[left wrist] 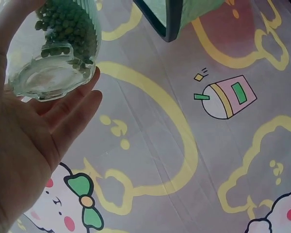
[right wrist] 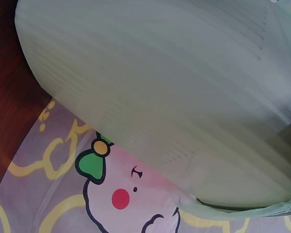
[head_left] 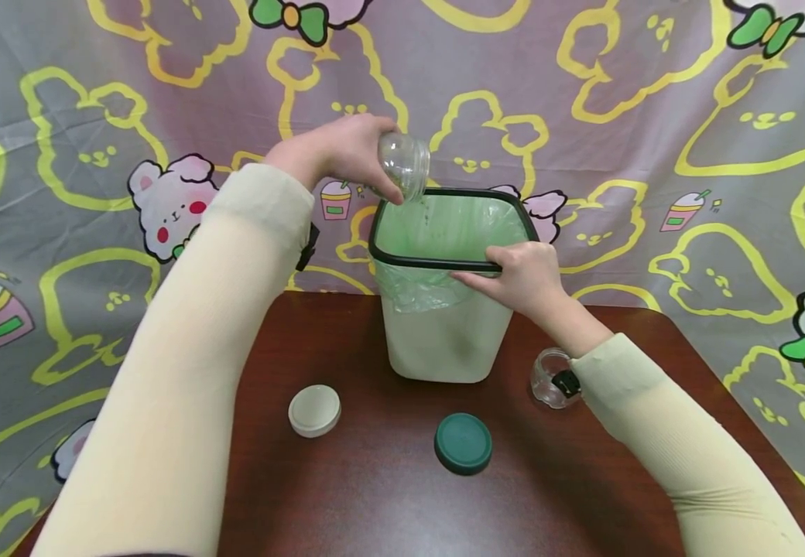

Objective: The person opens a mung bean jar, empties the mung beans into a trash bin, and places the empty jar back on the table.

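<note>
My left hand [head_left: 350,157] grips a clear glass jar [head_left: 405,166], tilted on its side over the left part of the waste bin's opening. Small round green grains [left wrist: 70,29] lie inside the jar in the left wrist view, and a few specks show in the air below its mouth. With thumb and fingers, my right hand [head_left: 524,278] holds the black rim of the pale waste bin [head_left: 444,348] at its front right corner. A light green bag [head_left: 454,224] lines the bin and folds over its outside. The right wrist view is mostly filled by the bin's side.
On the dark brown table [head_left: 388,503] lie a cream lid [head_left: 314,410] to the left and a green lid [head_left: 463,442] in front of the bin. Another glass jar [head_left: 549,387] stands at the right, partly behind my right wrist. A patterned cloth [head_left: 604,155] hangs behind.
</note>
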Available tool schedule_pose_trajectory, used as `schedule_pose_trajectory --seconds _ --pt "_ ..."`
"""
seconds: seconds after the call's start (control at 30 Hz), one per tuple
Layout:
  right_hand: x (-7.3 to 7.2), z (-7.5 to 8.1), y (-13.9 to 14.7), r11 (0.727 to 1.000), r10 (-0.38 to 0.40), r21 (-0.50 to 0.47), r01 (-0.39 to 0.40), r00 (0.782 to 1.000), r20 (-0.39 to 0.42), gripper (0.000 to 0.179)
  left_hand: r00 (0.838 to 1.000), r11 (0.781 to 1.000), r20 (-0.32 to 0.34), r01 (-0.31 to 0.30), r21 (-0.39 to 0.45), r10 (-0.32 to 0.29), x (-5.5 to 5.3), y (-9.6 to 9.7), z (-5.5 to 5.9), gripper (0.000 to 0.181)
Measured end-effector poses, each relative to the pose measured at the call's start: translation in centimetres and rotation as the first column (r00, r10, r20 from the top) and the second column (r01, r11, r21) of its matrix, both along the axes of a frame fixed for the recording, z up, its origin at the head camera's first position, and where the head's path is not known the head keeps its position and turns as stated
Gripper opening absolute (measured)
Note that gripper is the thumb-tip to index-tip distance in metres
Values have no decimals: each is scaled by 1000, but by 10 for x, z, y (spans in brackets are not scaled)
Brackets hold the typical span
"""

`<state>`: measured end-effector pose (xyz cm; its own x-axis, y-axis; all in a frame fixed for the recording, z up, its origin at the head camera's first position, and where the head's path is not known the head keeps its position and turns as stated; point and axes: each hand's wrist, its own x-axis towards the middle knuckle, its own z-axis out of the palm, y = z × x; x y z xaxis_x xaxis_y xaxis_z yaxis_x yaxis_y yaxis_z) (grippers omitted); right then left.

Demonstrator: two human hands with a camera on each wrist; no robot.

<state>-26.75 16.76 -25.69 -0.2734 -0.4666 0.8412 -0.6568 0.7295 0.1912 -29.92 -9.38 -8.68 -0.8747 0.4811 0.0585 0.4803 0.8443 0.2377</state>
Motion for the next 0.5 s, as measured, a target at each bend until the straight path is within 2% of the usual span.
schedule_pose_trajectory --seconds 0.2,0.5 --pt "0 -1 0 1000 0 0 0 1000 -3 67 1000 1000 9 -7 -13 7 -2 -2 -4 98" --pt "-1 0 0 1000 2 -4 -2 1000 -13 68 1000 1000 -21 -5 -26 5 -3 -3 -4 98"
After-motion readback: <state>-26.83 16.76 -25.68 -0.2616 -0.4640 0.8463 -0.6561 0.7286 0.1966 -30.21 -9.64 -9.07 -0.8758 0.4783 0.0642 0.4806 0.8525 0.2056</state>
